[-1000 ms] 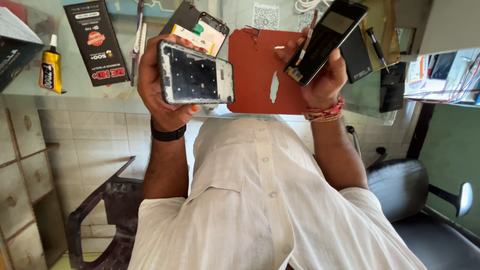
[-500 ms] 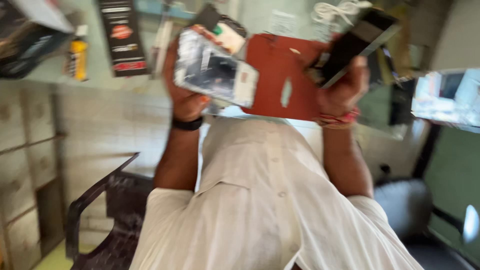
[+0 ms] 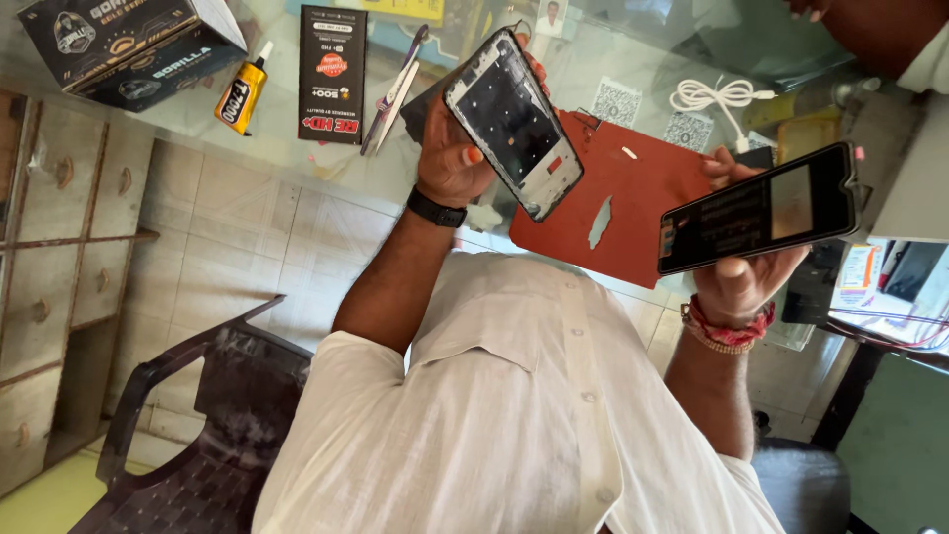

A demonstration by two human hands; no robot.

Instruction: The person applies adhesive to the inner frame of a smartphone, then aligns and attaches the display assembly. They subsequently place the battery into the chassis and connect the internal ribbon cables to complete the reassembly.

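Note:
My left hand (image 3: 450, 158), with a black band at the wrist, grips a bare phone frame (image 3: 514, 124) and holds it tilted, inner side toward me, above a glass table (image 3: 297, 168). Out to the right, my right hand (image 3: 741, 282), with red thread bracelets, holds a black phone display panel (image 3: 761, 208) by its lower edge, nearly level. A red work mat (image 3: 623, 198) with a small tear lies on the glass between the hands. My white shirt fills the lower middle.
On the glass lie a yellow glue bottle (image 3: 240, 94), a black flat package (image 3: 333, 74), tweezers (image 3: 395, 89), a coiled white cable (image 3: 712, 96) and a dark carton (image 3: 129, 44). Another person's arm (image 3: 870, 30) shows at top right. A dark plastic chair (image 3: 198, 415) and wooden drawers (image 3: 49, 247) stand left.
My left hand has turned the frame from lying sideways to standing tilted. My right hand has carried the black panel out to the right and lower. The view has shifted.

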